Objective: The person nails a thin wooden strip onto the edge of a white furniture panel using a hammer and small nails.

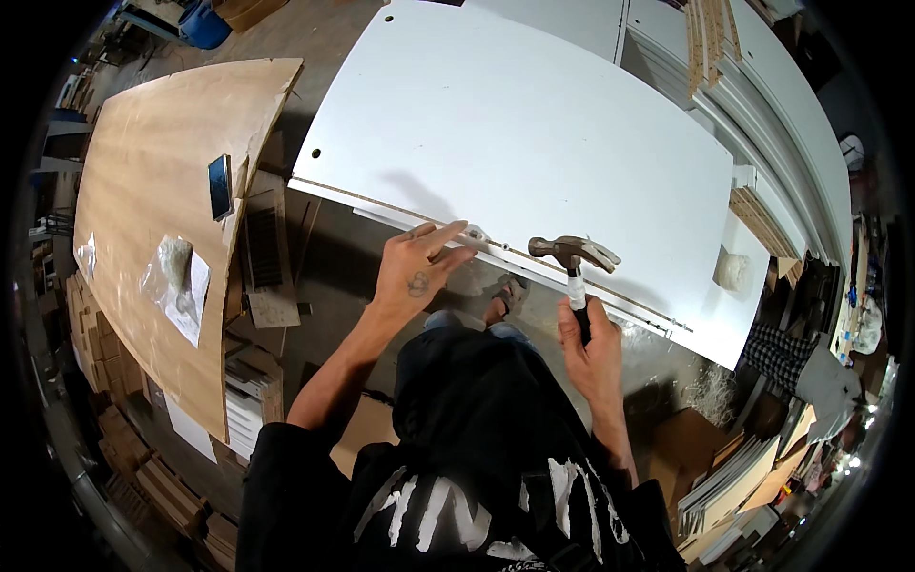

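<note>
A claw hammer (574, 255) is upright in my right hand (593, 348), its fingers closed round the dark handle below a white-wrapped part. The hammer head hangs over the near edge of a large white panel (534, 124). At that same edge, further left, my left hand (416, 269) is open, its fingers stretched out and apart. Just beyond its fingertips lies a small clear plastic piece (475, 232), too small to make out well. Small metal fittings (679, 326) sit along the panel's edge toward the right end.
On the left stands a wooden board (181, 124) bearing a phone (220, 187) and a clear plastic bag (173, 262) on white paper. A roll of clear tape or plastic (732, 271) lies at the white panel's right end. Stacked white panels (772, 114) are beyond it.
</note>
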A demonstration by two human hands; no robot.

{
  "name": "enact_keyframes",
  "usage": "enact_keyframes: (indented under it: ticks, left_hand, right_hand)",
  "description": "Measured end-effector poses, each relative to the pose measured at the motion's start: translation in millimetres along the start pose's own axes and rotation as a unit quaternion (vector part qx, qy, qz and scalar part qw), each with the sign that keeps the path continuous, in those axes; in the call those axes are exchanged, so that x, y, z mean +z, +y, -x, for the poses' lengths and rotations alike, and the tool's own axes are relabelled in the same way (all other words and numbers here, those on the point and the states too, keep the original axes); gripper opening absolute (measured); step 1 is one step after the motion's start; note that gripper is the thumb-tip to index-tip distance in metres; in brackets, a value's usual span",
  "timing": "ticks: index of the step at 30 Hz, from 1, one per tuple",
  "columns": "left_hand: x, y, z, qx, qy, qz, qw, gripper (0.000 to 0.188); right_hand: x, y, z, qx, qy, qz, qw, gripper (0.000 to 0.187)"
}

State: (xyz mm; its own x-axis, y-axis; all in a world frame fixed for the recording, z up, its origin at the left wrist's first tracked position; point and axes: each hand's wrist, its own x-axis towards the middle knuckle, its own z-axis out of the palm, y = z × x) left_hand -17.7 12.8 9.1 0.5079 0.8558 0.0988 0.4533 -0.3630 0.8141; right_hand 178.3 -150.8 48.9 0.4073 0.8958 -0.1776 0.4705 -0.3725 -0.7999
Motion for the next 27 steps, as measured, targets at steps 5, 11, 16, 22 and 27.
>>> enact_keyframes:
  ticks: [5, 11, 16, 22, 27]
  left_hand:
    - [27, 5, 3, 0.069, 0.104, -0.054, 0.991, 0.027]
    - [27, 9, 10, 0.107, 0.049, -0.064, 0.991, 0.035]
    - [12, 10, 2, 0.173, -0.062, -0.172, 0.968, 0.043]
    - [4, 12, -11, 0.213, -0.169, -0.261, 0.926, 0.042]
    - [6, -6, -14, 0.195, -0.101, -0.178, 0.959, 0.032]
  right_hand:
    - [10, -14, -12, -0.047, -0.015, 0.031, 0.998, 0.026]
    - [2, -19, -17, -0.024, 0.0, 0.002, 1.0, 0.027]
    - [0, -18, -11, 0.007, 0.007, -0.003, 1.0, 0.027]
    - [1, -8, -5, -0.017, 0.008, -0.013, 1.0, 0.026]
    - [4, -12, -3, -0.034, 0.016, -0.021, 0.999, 0.026]
